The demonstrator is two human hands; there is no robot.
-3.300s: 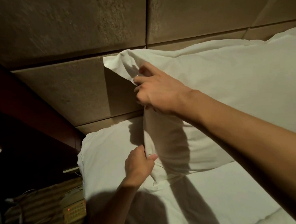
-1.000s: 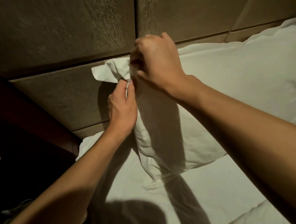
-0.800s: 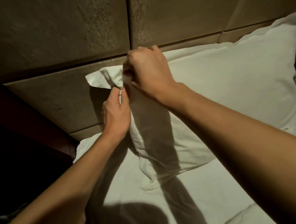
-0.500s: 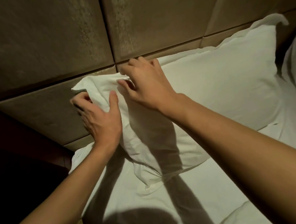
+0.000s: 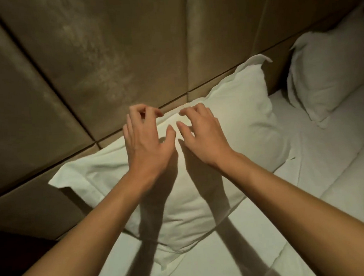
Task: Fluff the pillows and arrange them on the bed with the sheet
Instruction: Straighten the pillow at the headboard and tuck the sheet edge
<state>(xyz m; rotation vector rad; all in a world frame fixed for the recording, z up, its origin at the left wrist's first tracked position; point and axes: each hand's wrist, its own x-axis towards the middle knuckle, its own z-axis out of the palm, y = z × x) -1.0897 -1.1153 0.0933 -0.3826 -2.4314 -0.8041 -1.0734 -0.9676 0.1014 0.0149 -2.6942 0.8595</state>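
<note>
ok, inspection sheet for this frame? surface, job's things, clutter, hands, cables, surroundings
Surface: bed sheet, white, lightly creased.
Job's things: near pillow resting against the headboard; second pillow propped further right, apart from the first.
Clutter: nothing seen.
Hands: left hand and right hand side by side over the near pillow, fingers half bent, holding nothing.
Cables: nothing seen.
Surroundings: padded headboard in panels; dark area at lower left.

The pillow (image 5: 243,120) is showing matt, creased white cloth; the headboard (image 5: 106,57) is looking like mottled, faintly glossy padded leather.
</note>
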